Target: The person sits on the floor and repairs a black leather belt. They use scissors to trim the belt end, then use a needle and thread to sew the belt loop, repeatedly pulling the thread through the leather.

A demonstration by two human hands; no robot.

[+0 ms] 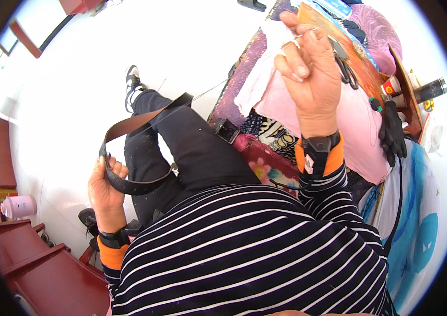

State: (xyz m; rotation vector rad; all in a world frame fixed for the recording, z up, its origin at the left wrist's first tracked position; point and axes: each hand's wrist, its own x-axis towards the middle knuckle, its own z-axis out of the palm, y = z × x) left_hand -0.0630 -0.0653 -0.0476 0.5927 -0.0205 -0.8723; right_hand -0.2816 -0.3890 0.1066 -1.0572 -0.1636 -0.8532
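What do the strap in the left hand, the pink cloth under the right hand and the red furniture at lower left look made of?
Strap: probably leather or imitation leather, since it curves smoothly, with one brown face and one dark, shiny one.
Pink cloth: soft, matte fabric, judging by its drape; fibre unclear.
Red furniture: perhaps lacquered wood, given its glossy panels; painted board is possible.
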